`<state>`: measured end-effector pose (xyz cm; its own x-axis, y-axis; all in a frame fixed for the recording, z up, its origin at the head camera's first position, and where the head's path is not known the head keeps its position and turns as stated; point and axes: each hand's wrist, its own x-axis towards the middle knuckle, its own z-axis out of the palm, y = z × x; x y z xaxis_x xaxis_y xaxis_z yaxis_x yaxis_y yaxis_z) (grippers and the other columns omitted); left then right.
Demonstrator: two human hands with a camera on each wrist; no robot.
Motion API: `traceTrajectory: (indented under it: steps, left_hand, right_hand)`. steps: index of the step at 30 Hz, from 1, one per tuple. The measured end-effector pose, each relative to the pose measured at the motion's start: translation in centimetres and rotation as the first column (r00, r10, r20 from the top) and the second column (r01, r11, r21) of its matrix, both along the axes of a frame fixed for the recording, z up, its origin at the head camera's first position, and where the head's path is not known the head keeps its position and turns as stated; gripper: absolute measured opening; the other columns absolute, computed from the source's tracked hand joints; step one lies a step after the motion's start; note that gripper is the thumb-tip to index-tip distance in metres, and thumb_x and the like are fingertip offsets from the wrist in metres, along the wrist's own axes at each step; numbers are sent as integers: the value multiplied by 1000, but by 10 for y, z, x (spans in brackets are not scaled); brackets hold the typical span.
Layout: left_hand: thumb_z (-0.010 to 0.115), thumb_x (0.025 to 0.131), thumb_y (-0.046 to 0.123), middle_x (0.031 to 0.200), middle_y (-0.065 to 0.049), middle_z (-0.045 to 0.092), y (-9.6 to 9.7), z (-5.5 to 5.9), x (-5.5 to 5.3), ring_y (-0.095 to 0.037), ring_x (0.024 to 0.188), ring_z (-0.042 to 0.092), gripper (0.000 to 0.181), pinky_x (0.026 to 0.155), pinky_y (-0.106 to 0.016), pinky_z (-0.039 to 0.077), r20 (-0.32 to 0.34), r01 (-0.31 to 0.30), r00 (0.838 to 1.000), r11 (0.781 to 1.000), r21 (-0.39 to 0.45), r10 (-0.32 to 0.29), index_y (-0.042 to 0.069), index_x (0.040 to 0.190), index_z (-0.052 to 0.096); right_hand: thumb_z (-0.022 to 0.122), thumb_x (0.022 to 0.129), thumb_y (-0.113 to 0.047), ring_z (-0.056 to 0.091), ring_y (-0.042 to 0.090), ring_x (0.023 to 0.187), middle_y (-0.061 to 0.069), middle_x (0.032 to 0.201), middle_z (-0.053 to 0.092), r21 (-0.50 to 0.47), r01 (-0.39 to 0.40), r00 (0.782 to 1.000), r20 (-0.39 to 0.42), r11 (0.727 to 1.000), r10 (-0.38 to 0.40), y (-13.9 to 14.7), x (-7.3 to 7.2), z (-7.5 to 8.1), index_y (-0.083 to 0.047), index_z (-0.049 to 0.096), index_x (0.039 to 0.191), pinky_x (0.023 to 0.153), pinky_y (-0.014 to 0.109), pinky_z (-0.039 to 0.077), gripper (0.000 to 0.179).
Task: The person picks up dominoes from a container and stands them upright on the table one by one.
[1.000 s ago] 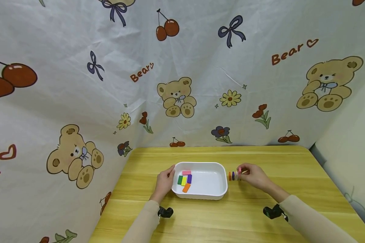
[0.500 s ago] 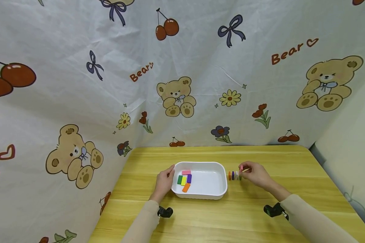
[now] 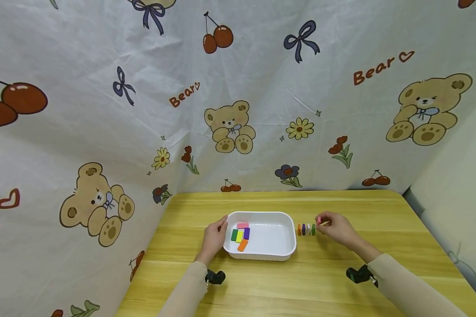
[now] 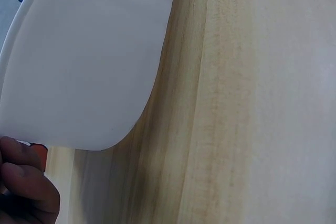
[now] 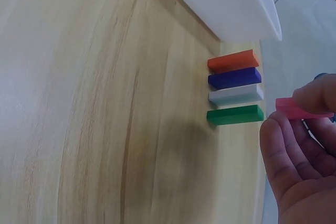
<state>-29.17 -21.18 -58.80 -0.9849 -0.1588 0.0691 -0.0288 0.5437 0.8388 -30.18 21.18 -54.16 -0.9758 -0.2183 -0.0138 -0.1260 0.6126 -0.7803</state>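
My left hand (image 3: pixel 213 240) grips the left end of a white plastic tray (image 3: pixel 262 256), its fingers at the rim. In my right hand (image 3: pixel 338 230) a pink domino block (image 5: pixel 290 109) is pinched between thumb and fingers, raised just right of a row of standing blocks. From the tray's right end outward, that row runs orange block (image 5: pixel 231 61), purple block (image 5: pixel 233 79), white block (image 5: pixel 235 95) and green block (image 5: pixel 234 115), upright with small gaps between them.
Inside the tray's left half lie several loose blocks: pink (image 3: pixel 243 225), green (image 3: pixel 234 235), yellow (image 3: pixel 239 237), purple (image 3: pixel 247 233) and orange (image 3: pixel 243 245). The wooden table (image 3: pixel 293 290) ends at a bear-print cloth (image 3: pixel 258 171) behind.
My right hand has shifted slightly right with the pink block, away from the row, so the green block now shows fully. The left hand and tray have stayed put.
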Motion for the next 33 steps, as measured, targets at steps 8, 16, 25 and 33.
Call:
traceTrajectory:
  steps: [8,16,25,33]
  left_hand:
    - [55,108,25,146,-9,62,-1,0,2,-30,138,56,37,111,-48,50,-2,-2,1000,1000,-1,2,15,143,63]
    - [56,108,26,145,-9,63,-1,-2,1,-29,136,58,37,110,-48,51,-3,0,1000,1000,-9,0,15,143,63]
    - [56,108,26,145,-9,62,-1,-3,-1,-29,137,57,38,110,-48,51,-10,7,1000,1000,-6,-7,13,143,63]
    - [56,108,26,145,-9,62,0,0,0,-29,137,57,39,109,-48,51,-19,10,1000,1000,-4,-10,12,143,62]
  right_hand:
    - [69,95,-9,68,31,100,20,114,70,23,7,1000,16,1000,-7,5,-2,-10,7,65,121,69,29,60,31]
    - [68,96,-9,67,32,102,23,117,69,64,12,1000,18,998,-13,7,-8,-23,6,64,122,76,37,61,31]
    - [66,94,-8,67,32,98,25,117,69,70,12,1000,21,997,-14,7,-14,-36,5,65,120,78,39,59,29]
    - [65,96,-7,69,38,103,25,116,70,85,15,1000,-5,996,-14,5,-13,-38,6,66,120,86,49,60,28]
